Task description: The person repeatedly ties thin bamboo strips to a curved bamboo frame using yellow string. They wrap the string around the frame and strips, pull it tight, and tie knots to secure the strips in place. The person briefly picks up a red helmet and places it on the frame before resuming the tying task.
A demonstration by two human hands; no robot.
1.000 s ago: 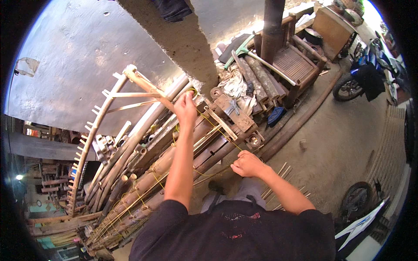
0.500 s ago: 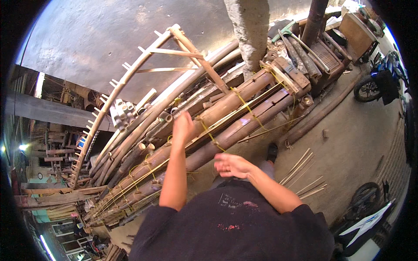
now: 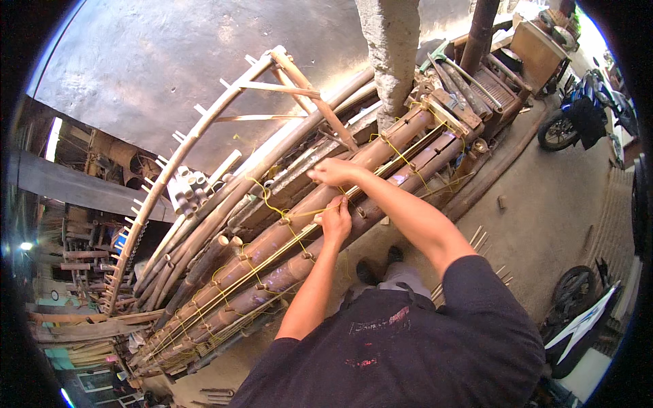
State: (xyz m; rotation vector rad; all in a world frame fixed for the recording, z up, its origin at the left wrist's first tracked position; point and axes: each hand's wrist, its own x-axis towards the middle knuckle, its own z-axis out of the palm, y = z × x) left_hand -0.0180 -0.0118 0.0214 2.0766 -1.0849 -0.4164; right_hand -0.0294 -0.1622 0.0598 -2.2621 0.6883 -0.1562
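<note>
Two thick bamboo poles run diagonally before me: a far pole (image 3: 262, 243) and a near pole (image 3: 279, 277). Thin pale bamboo strips (image 3: 296, 239) lie lengthwise between them, and loops of yellow cord (image 3: 271, 206) bind them at intervals. My left hand (image 3: 336, 219) is closed on the yellow cord above the poles; a length of it runs left from the hand and curls up past the far pole. Above and beyond it, my right hand (image 3: 331, 172) crosses over the far pole with its fingers closed; what they hold is too small to make out.
A curved bamboo frame with pegs (image 3: 197, 132) leans by the grey wall (image 3: 170, 75). More bamboo poles (image 3: 204, 211) are stacked behind. A concrete pillar (image 3: 391, 61) rises beyond. Motorcycles (image 3: 578, 119) stand at the right, and thin sticks (image 3: 479, 239) lie on the floor.
My left hand has come down and right onto the yellow cord. My right hand has moved up and left across the poles, its fingers now closed. The view has shifted slightly.
</note>
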